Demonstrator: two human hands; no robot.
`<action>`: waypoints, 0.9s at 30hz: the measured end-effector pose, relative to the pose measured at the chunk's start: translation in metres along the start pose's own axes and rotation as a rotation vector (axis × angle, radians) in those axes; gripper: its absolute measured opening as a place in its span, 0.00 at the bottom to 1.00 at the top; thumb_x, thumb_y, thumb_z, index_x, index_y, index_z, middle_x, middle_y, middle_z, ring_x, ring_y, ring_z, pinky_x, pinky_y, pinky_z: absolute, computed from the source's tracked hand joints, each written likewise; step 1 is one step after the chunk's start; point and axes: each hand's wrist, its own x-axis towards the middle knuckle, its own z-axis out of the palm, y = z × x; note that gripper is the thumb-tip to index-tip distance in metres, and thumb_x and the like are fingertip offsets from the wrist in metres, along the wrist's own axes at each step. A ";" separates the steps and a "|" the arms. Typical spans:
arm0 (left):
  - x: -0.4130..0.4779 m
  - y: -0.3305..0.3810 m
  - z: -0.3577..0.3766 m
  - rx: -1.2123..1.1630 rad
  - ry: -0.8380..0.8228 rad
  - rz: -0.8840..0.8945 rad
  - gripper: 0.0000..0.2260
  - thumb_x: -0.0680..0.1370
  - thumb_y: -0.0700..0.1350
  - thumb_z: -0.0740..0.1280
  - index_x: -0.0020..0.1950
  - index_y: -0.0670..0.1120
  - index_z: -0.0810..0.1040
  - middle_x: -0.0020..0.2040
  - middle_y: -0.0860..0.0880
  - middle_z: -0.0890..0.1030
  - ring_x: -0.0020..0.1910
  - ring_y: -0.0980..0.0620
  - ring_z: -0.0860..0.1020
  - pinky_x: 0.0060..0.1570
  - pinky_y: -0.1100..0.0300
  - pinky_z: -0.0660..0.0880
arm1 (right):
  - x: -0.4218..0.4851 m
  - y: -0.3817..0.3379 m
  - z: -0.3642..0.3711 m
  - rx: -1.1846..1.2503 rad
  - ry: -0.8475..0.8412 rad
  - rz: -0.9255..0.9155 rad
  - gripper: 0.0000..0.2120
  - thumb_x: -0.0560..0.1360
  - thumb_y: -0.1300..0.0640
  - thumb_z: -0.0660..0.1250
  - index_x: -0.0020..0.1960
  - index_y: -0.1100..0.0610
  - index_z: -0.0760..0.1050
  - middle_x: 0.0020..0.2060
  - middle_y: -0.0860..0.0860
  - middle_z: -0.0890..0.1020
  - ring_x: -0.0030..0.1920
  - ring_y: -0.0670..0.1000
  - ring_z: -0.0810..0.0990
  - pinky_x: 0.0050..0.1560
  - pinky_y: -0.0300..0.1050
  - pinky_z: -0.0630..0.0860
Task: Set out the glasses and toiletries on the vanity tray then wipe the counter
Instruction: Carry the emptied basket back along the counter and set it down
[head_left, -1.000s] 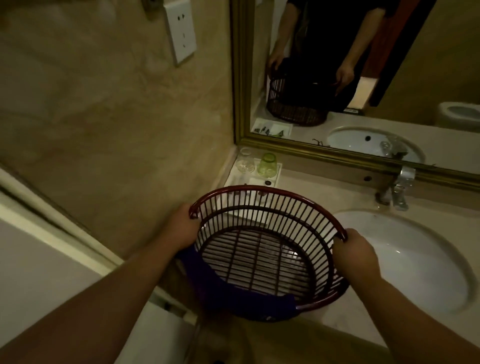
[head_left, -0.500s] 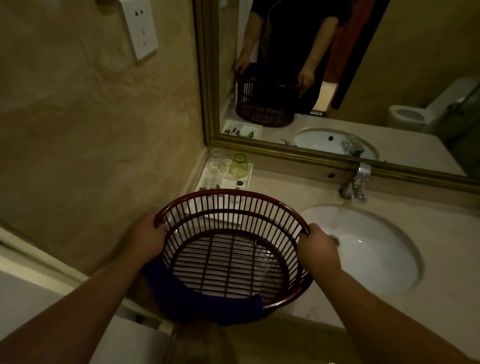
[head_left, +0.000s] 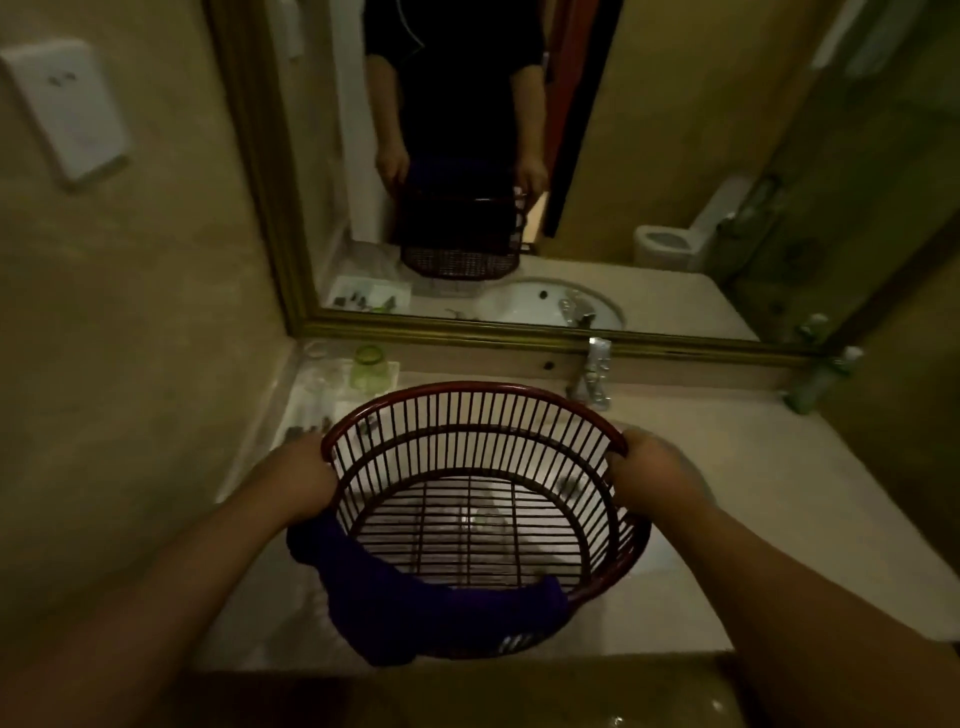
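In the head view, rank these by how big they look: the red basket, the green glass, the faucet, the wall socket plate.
1. Red basket, by far the largest, though nearest the camera.
2. Wall socket plate.
3. Green glass and faucet: they look alike, so no ranking between them.

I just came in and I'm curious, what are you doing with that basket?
A person holds a red basket by its rim with both hands, left hand and right hand, over the bathroom counter. A dark blue cloth hangs over the basket's near edge. At the back left, a green glass stands on a white tray by the mirror. The basket looks nearly empty.
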 end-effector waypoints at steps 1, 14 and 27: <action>0.005 0.018 0.004 0.025 -0.010 0.014 0.07 0.78 0.44 0.63 0.54 0.44 0.76 0.52 0.42 0.80 0.51 0.41 0.79 0.49 0.50 0.78 | 0.003 0.013 -0.011 0.006 0.014 0.015 0.07 0.79 0.53 0.61 0.49 0.49 0.78 0.39 0.50 0.83 0.41 0.53 0.83 0.46 0.50 0.82; 0.009 0.266 0.102 0.089 -0.027 0.132 0.05 0.77 0.42 0.61 0.48 0.44 0.76 0.43 0.43 0.80 0.41 0.44 0.79 0.43 0.51 0.79 | 0.095 0.206 -0.154 0.047 0.076 0.140 0.06 0.80 0.54 0.63 0.52 0.55 0.77 0.44 0.56 0.83 0.45 0.57 0.84 0.50 0.58 0.83; 0.018 0.453 0.203 0.112 -0.048 0.218 0.05 0.79 0.41 0.64 0.53 0.47 0.77 0.45 0.45 0.81 0.43 0.47 0.80 0.47 0.49 0.80 | 0.175 0.365 -0.258 0.084 0.043 0.178 0.06 0.82 0.55 0.63 0.55 0.52 0.79 0.42 0.52 0.84 0.42 0.54 0.84 0.49 0.59 0.83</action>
